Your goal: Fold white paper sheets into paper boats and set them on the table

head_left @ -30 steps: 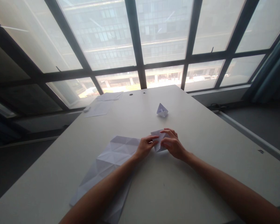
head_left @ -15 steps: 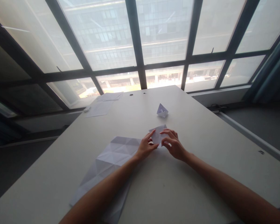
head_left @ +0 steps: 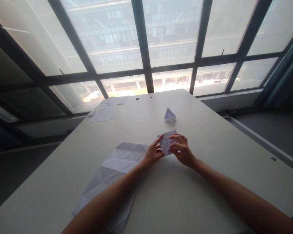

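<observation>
Between my two hands is a small piece of folded white paper (head_left: 165, 142), tilted up above the table. My left hand (head_left: 153, 152) grips its left side, thumb and fingers closed on the edge. On the right side, my right hand (head_left: 182, 149) has its fingers bent over the paper, pinching near its lower right part. Just beyond stands a small folded paper shape (head_left: 170, 115) with a pointed top. A large creased white sheet (head_left: 119, 162) lies left of my hands, partly covered by my left forearm.
The white table (head_left: 197, 201) reaches to tall windows with dark frames (head_left: 148, 79). Loose paper sheets (head_left: 104, 113) lie at its far left, beside a small white item (head_left: 91, 113). A round cable hole (head_left: 137, 98) shows near the far edge. A blue curtain (head_left: 280, 74) hangs at right.
The folded paper has turned slightly in my hands, and more of its face shows. My fingers have shifted a little. The other papers have not moved.
</observation>
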Tool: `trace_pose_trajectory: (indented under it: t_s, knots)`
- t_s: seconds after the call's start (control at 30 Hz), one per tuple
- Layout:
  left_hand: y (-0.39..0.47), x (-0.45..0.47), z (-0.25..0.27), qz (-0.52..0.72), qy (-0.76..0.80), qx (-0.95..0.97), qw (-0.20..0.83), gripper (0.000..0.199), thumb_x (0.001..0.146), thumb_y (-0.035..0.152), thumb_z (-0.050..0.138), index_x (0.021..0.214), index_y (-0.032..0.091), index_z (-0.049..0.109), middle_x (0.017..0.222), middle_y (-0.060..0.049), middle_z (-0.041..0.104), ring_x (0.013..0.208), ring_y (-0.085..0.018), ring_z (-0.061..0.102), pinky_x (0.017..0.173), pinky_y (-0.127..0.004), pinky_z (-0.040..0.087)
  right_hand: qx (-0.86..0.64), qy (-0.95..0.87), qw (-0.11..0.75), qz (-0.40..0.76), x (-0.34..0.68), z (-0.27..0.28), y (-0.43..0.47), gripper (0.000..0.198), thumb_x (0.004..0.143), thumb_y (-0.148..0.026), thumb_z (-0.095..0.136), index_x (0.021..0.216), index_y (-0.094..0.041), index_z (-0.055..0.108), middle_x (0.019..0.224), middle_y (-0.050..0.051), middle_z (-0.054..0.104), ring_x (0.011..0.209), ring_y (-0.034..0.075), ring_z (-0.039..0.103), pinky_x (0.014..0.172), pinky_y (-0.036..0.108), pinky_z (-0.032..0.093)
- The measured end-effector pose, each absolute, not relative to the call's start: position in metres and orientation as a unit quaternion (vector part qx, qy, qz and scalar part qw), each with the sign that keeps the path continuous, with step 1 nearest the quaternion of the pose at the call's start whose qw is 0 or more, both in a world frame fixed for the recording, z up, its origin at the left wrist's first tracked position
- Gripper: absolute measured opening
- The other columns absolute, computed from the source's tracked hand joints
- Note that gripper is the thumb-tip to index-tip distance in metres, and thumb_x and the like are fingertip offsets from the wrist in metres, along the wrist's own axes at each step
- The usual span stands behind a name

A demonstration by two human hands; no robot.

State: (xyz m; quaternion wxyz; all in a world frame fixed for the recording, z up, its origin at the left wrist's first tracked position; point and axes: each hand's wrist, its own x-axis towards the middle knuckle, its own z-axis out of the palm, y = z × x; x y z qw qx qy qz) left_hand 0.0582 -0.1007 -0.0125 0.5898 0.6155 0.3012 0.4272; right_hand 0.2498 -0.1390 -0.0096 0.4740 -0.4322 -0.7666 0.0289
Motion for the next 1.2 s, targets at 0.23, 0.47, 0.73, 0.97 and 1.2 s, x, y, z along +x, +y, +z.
trace_pose_trajectory:
  t_s: [0.23, 0.47, 0.73, 0.97, 1.2]
  knots:
    - [-0.102, 0.058, -0.014, 0.423, 0.327, 0.623, 0.571, 0.093, 0.064, 0.029, 0.087, 0.145, 0.018, 0.042, 0.115, -0.014, 0.067, 0.087, -0.024, 0.068, 0.075, -0.034, 0.057, -0.392, -0.806, 0.444, 0.001, 0.248, -0.007, -0.144, 0.009, 0.087, -0.026, 0.066, 0.078, -0.027, 0.068, 0.124, 0.003, 0.06, 0.128, 0.027, 0.042, 0.108, 0.05, 0.028]
    - [-0.1, 0.055, -0.013, 0.424, 0.299, 0.598, 0.611, 0.075, 0.075, 0.04, 0.078, 0.14, 0.018, 0.049, 0.122, -0.013, 0.064, 0.096, -0.026, 0.066, 0.075, -0.035, 0.057, -0.439, -0.775, 0.453, 0.009, 0.247, -0.006, -0.144, 0.008, 0.083, -0.022, 0.068, 0.075, -0.025, 0.067, 0.123, 0.006, 0.059, 0.128, 0.03, 0.042, 0.107, 0.051, 0.029]
    - [-0.098, 0.055, -0.011, 0.488, 0.311, 0.561, 0.591, 0.097, 0.064, 0.027, 0.087, 0.147, 0.026, 0.037, 0.145, -0.016, 0.045, 0.106, -0.029, 0.063, 0.077, -0.034, 0.058, -0.516, -0.627, 0.572, 0.116, 0.246, -0.016, -0.137, 0.077, 0.074, -0.04, 0.076, 0.141, -0.025, 0.039, 0.139, 0.017, 0.045, 0.126, 0.034, 0.045, 0.1, 0.053, 0.04]
    - [-0.101, 0.057, -0.008, 0.494, 0.304, 0.553, 0.598, 0.117, 0.06, 0.024, 0.089, 0.152, 0.036, 0.018, 0.154, -0.015, 0.032, 0.107, -0.029, 0.064, 0.083, -0.038, 0.057, -0.418, -0.476, 0.587, 0.504, 0.243, -0.015, -0.139, 0.067, 0.07, -0.04, 0.08, 0.126, -0.017, 0.051, 0.084, 0.006, 0.072, 0.077, 0.022, 0.067, 0.075, 0.038, 0.053]
    - [-0.106, 0.061, -0.006, 0.48, 0.279, 0.589, 0.587, 0.131, 0.064, 0.023, 0.087, 0.152, 0.034, -0.008, 0.135, -0.016, 0.054, 0.111, -0.029, 0.062, 0.087, -0.038, 0.055, -0.421, -0.52, 0.531, 0.521, 0.24, -0.005, -0.145, 0.029, 0.067, -0.034, 0.08, 0.085, -0.013, 0.071, 0.078, 0.007, 0.073, 0.067, 0.019, 0.064, 0.06, 0.028, 0.048]
